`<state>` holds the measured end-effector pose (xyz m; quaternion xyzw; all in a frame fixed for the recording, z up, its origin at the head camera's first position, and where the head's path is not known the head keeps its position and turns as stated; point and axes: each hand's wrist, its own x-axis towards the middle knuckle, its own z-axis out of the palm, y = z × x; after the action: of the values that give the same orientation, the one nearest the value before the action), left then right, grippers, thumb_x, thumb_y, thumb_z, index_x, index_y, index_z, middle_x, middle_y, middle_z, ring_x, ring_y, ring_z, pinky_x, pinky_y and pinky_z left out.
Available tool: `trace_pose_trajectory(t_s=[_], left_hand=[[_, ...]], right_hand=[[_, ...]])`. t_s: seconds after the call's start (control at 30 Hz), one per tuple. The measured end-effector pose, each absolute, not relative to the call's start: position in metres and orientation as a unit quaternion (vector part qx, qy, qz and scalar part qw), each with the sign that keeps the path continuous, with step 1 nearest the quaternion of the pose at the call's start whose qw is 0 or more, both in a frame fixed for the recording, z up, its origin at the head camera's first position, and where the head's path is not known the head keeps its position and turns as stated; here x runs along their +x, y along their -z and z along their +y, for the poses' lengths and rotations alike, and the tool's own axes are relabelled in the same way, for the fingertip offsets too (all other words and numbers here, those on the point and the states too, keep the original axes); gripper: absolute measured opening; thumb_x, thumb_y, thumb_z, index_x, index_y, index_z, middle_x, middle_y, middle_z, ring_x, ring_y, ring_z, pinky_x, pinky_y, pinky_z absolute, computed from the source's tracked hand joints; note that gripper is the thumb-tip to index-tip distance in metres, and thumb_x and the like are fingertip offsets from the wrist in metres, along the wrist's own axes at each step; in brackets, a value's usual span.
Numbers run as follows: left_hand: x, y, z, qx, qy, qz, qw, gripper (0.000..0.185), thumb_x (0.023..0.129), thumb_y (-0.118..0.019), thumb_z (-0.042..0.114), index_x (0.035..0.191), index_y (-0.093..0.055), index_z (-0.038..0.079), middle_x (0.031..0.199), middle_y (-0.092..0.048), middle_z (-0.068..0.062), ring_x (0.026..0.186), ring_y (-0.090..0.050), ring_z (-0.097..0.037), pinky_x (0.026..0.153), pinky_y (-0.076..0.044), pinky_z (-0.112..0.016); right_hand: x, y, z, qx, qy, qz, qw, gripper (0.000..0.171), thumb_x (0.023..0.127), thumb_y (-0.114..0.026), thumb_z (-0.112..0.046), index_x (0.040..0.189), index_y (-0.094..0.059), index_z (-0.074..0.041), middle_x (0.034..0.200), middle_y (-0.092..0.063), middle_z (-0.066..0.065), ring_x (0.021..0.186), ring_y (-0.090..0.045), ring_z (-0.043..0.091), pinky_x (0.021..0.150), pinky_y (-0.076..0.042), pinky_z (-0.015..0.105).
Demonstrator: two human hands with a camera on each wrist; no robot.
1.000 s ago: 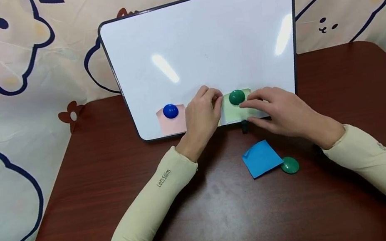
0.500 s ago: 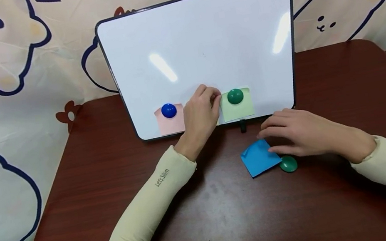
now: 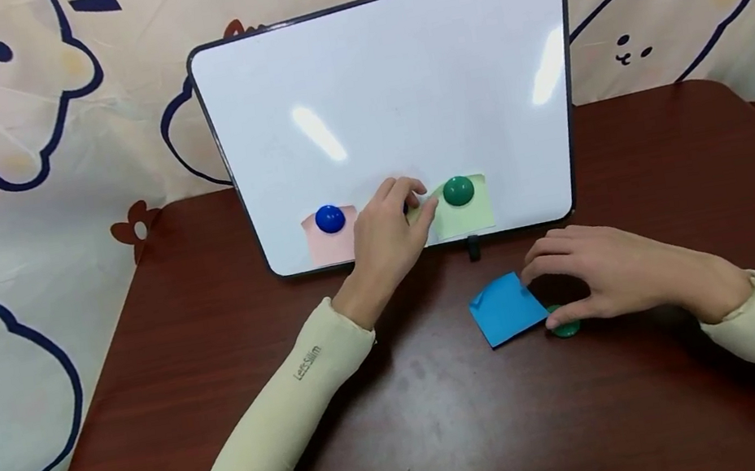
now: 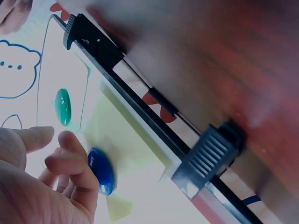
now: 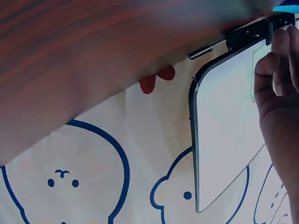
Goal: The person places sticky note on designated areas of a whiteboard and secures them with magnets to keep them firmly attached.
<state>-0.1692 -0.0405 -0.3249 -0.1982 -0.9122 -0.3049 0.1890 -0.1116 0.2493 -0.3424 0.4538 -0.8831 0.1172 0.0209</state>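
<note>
My left hand [image 3: 387, 230] is at the lower middle of the whiteboard [image 3: 383, 86], thumb and forefinger apart. In the left wrist view its bent fingers lie right beside a blue round magnet [image 4: 101, 171] on a yellow sticky note [image 4: 128, 137]; the hand mostly hides both in the head view. To its right, a green magnet [image 3: 458, 190] sits on a green note [image 3: 478, 215]. My right hand [image 3: 594, 271] is over the table, thumb overlapping another green magnet [image 3: 566, 327] and fingertips at the edge of a blue sticky note [image 3: 508, 309]. Nothing shows gripped in either hand.
Left on the board, a second blue magnet [image 3: 330, 219] sits on a pink note [image 3: 323, 248]. The board stands on the brown table [image 3: 424, 434] with a black clip [image 3: 473, 247] at its lower edge. A cartoon-printed cloth [image 3: 75, 151] hangs behind.
My right hand has moved from the green note on the board down to the blue note and loose green magnet. My left thumb and forefinger, together before, have parted.
</note>
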Motion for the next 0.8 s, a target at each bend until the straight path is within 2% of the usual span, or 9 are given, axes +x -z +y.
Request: trace_pose_trajectory(t_s=[0.3,0.47,0.63,0.8], left_hand=[[-0.147,0.325,-0.039,-0.204,0.296,-0.930,0.081,0.021,0.096,-0.065,0.036,0.093,-0.072,0.016,0.081,-0.071,0.003,0.069,-0.060,-0.010,0.061,-0.047,-0.025],[-0.136,0.325,-0.036,-0.204,0.291,-0.934,0.022,0.020,0.096,-0.065,0.038,0.093,-0.073,0.019,0.078,-0.070,0.006,0.065,-0.057,-0.008,0.058,-0.045,-0.023],[-0.131,0.325,-0.032,-0.230,0.254,-0.939,-0.011,0.020,0.095,-0.066,0.040,0.091,-0.072,0.021,0.071,-0.065,0.009,0.066,-0.057,-0.006,0.058,-0.046,-0.022],[-0.129,0.323,-0.030,-0.243,0.228,-0.942,-0.049,0.021,0.092,-0.069,0.042,0.093,-0.072,0.021,0.075,-0.068,0.010,0.069,-0.059,-0.005,0.060,-0.047,-0.022]], right_hand=[[-0.106,0.343,0.256,0.427,-0.117,-0.896,-0.033,0.060,0.076,-0.072,-0.069,0.121,-0.065,-0.031,0.103,-0.057,-0.020,0.091,-0.051,-0.001,0.078,-0.052,0.027],[-0.106,0.345,0.259,0.451,-0.104,-0.886,-0.033,0.054,0.076,-0.071,-0.070,0.115,-0.066,-0.033,0.104,-0.056,-0.021,0.093,-0.049,-0.001,0.080,-0.051,0.028],[-0.107,0.344,0.261,0.459,-0.099,-0.882,-0.035,0.049,0.075,-0.074,-0.068,0.111,-0.067,-0.035,0.104,-0.057,-0.021,0.095,-0.048,-0.001,0.082,-0.051,0.030],[-0.108,0.343,0.260,0.464,-0.107,-0.878,-0.056,0.047,0.076,-0.074,-0.066,0.110,-0.068,-0.036,0.107,-0.058,-0.021,0.098,-0.050,0.000,0.085,-0.052,0.032]])
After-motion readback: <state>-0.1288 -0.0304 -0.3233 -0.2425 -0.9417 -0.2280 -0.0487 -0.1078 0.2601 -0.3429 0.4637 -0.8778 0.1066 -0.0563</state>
